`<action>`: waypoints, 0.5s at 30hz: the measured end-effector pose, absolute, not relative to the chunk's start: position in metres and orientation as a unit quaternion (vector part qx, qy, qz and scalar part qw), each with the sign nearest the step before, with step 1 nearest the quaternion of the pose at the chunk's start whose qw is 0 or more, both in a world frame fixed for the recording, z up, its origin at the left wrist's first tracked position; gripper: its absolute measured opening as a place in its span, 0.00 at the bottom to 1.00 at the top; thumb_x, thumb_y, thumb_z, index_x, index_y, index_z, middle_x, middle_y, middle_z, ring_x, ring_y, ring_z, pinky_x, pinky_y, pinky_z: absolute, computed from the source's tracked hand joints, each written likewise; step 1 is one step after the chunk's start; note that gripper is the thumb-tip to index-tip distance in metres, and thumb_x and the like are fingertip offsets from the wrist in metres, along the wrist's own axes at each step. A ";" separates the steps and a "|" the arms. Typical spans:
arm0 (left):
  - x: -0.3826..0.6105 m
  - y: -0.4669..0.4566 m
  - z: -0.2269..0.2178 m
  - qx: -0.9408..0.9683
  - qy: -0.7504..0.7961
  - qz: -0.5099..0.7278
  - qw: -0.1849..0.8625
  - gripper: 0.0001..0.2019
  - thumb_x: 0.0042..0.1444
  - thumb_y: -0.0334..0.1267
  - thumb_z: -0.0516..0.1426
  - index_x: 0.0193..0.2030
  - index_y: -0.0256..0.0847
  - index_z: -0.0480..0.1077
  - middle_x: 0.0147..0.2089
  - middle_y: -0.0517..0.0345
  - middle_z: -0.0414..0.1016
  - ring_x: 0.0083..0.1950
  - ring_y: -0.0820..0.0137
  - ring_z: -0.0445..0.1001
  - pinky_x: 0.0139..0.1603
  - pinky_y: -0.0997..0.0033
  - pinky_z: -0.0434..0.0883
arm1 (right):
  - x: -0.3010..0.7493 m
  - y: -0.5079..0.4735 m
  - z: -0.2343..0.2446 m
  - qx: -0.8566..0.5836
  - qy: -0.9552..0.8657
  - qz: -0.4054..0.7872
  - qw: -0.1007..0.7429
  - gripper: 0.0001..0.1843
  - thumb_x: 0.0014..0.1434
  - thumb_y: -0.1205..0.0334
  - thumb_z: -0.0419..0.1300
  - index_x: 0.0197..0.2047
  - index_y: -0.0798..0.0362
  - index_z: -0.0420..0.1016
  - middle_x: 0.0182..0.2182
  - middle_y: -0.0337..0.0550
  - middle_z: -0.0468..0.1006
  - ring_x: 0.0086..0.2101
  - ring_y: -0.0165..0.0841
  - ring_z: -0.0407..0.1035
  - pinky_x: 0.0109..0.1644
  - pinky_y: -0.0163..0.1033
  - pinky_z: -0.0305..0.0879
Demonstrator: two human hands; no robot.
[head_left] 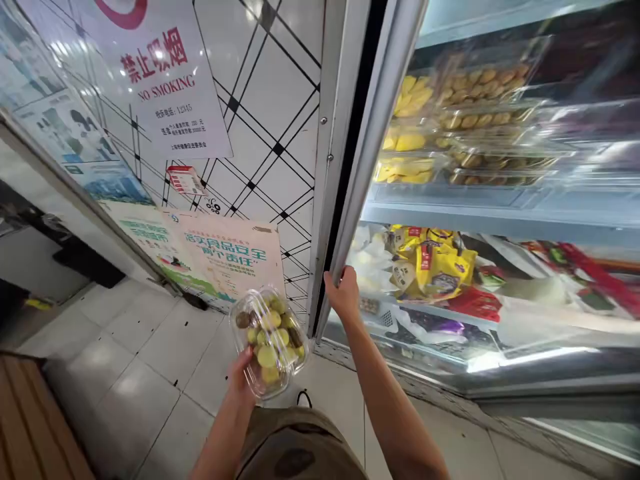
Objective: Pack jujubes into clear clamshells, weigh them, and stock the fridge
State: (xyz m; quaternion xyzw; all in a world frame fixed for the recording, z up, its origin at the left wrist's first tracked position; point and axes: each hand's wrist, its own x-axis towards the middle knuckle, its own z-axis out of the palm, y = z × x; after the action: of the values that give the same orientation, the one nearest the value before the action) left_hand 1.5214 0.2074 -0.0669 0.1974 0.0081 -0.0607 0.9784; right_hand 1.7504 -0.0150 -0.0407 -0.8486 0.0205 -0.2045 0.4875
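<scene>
My left hand [242,380] grips a clear plastic clamshell box [269,339] of small green and brown fruit, held at waist height over the tiled floor. My right hand [343,292] is closed round the edge of the glass fridge door [365,140], low on its metal frame. Behind the glass, shelves carry trays of yellow and brown fruit [465,120] above and yellow snack bags [434,261] below.
A tiled wall [265,100] with a no-smoking sign [160,73] and posters [225,257] stands left of the fridge. Pale floor tiles [140,360] spread below. A wooden bench edge [25,420] sits at the bottom left.
</scene>
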 end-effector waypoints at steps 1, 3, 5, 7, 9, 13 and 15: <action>1.531 0.216 -0.066 0.188 -0.002 -0.072 0.980 0.10 0.62 0.42 0.65 0.49 0.48 0.82 0.53 0.57 0.87 0.55 0.60 0.85 0.69 0.54 0.74 | 1.751 -0.013 -0.040 -0.846 0.043 -0.203 0.492 0.19 0.59 0.44 0.58 0.46 0.47 0.65 0.44 0.51 0.74 0.44 0.47 0.71 0.48 0.54 0.72; 1.550 0.232 -0.063 0.177 -0.010 -0.106 0.978 0.11 0.64 0.42 0.65 0.51 0.46 0.81 0.53 0.55 0.87 0.57 0.59 0.84 0.71 0.52 0.72 | 1.751 -0.010 -0.038 -0.838 0.073 -0.202 0.501 0.17 0.57 0.45 0.59 0.43 0.46 0.63 0.41 0.47 0.74 0.40 0.43 0.70 0.44 0.51 0.72; 1.569 0.247 -0.059 0.178 0.003 -0.145 0.973 0.14 0.62 0.43 0.66 0.52 0.45 0.81 0.53 0.53 0.87 0.58 0.56 0.83 0.72 0.49 0.71 | 1.747 -0.006 -0.035 -0.832 0.097 -0.208 0.505 0.16 0.55 0.48 0.59 0.41 0.46 0.62 0.38 0.44 0.73 0.37 0.41 0.68 0.44 0.49 0.71; 1.586 0.262 -0.055 0.195 0.030 -0.172 0.965 0.16 0.58 0.43 0.68 0.52 0.43 0.81 0.52 0.50 0.87 0.56 0.54 0.84 0.70 0.48 0.72 | 1.732 0.000 -0.033 -0.830 0.132 -0.233 0.490 0.15 0.54 0.49 0.60 0.39 0.46 0.61 0.36 0.41 0.72 0.36 0.40 0.67 0.45 0.49 0.69; 1.601 0.279 -0.053 0.222 0.058 -0.209 0.951 0.18 0.56 0.44 0.69 0.52 0.42 0.81 0.51 0.49 0.87 0.55 0.52 0.84 0.68 0.47 0.74 | 1.703 0.007 -0.036 -0.823 0.186 -0.270 0.463 0.15 0.54 0.49 0.61 0.38 0.45 0.61 0.34 0.40 0.70 0.36 0.40 0.66 0.45 0.50 0.68; 1.620 0.310 -0.056 0.231 0.064 -0.308 0.921 0.22 0.52 0.43 0.71 0.54 0.44 0.80 0.52 0.48 0.86 0.58 0.49 0.83 0.67 0.45 0.75 | 1.608 0.018 -0.051 -0.780 0.262 -0.325 0.467 0.20 0.58 0.43 0.64 0.43 0.47 0.65 0.36 0.40 0.71 0.37 0.40 0.67 0.45 0.48 0.67; 1.625 0.320 -0.061 0.218 0.067 -0.339 0.913 0.24 0.52 0.41 0.71 0.56 0.45 0.79 0.51 0.49 0.86 0.57 0.51 0.83 0.67 0.46 0.75 | 1.553 0.018 -0.060 -0.742 0.281 -0.356 0.493 0.22 0.60 0.40 0.63 0.45 0.48 0.67 0.38 0.41 0.73 0.39 0.39 0.68 0.47 0.48 0.67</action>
State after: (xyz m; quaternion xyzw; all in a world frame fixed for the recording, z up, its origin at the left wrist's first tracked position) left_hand 1.6253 0.3202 -0.0611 0.2179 0.0671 -0.3393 0.9126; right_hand 1.5529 0.0176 -0.0598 -0.7424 0.2809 -0.3560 0.4931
